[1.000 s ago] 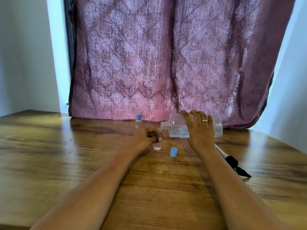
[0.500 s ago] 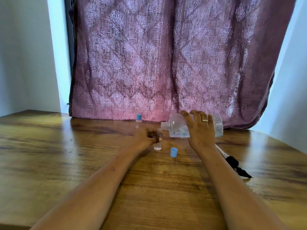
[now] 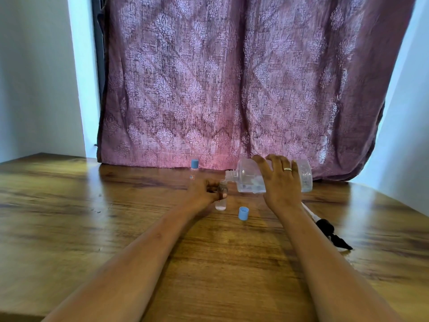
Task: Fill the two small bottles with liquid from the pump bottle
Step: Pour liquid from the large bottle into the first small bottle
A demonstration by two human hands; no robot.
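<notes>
My right hand grips the large clear pump bottle, which is tipped on its side with its open neck pointing left. That neck hangs just over the mouth of a small clear bottle standing upright on the wooden table. My left hand is wrapped around this small bottle, which holds a little liquid at its bottom. Its blue cap lies on the table to the right. A second small bottle with a blue cap stands further back, near the curtain.
The black pump head with its white tube lies on the table to the right of my right arm. A purple patterned curtain hangs behind the table's far edge. White walls flank it.
The pump bottle's neck has stayed over the small bottle, with barely any shift. Both hands keep their grips.
</notes>
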